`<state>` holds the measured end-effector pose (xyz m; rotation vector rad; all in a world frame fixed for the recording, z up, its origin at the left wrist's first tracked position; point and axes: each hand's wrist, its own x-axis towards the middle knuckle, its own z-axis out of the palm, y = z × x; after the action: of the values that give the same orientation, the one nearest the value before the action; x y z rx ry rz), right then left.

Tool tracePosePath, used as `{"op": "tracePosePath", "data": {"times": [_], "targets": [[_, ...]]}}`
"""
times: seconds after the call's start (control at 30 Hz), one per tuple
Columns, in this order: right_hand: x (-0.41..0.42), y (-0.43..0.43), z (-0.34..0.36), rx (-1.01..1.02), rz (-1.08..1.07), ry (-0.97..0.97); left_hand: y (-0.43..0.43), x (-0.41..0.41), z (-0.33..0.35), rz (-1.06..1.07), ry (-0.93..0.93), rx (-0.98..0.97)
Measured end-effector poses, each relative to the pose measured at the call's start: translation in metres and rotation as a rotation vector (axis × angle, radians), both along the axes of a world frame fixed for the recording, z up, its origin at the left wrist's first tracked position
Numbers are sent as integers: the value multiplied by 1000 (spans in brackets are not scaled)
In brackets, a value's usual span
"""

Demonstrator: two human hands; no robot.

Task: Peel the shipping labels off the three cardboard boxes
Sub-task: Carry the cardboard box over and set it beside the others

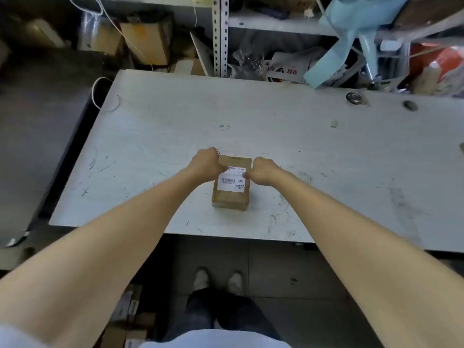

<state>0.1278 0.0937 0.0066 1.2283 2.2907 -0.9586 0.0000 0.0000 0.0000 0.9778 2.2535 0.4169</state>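
Note:
One small brown cardboard box (231,199) stands near the front edge of the white table (326,177). A white shipping label (232,183) with a barcode lies flat on its top. My left hand (207,164) grips the box's left far corner, its thumb lying on the label's upper left edge. My right hand (262,170) is curled at the box's right side, its thumb tip on the label's right edge. No other box stands on the table.
Metal shelving (221,36) behind the table holds cartons, bags and a pale blue object (351,28). Two round grommets (354,97) sit at the table's far right. A white cable (96,89) hangs off the left far corner. Cartons lie on the floor at the lower left.

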Motion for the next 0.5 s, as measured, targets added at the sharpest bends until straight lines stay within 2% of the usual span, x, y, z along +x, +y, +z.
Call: {"op": "tracePosePath", "data": {"times": [0.1,0.27,0.37,0.5], "targets": [[-2,-1,-16,-72,-58,28,-2,3,-20,111,-83,-69],[3,-4,-34,-280,-331,193,-9,4,-37,249,-256,39],[1,-1,-30,-282,-424,260,-6,1,-32,292,-307,79],[-10,13,5,-179,-440,343,10,-8,2,289,-289,203]]}}
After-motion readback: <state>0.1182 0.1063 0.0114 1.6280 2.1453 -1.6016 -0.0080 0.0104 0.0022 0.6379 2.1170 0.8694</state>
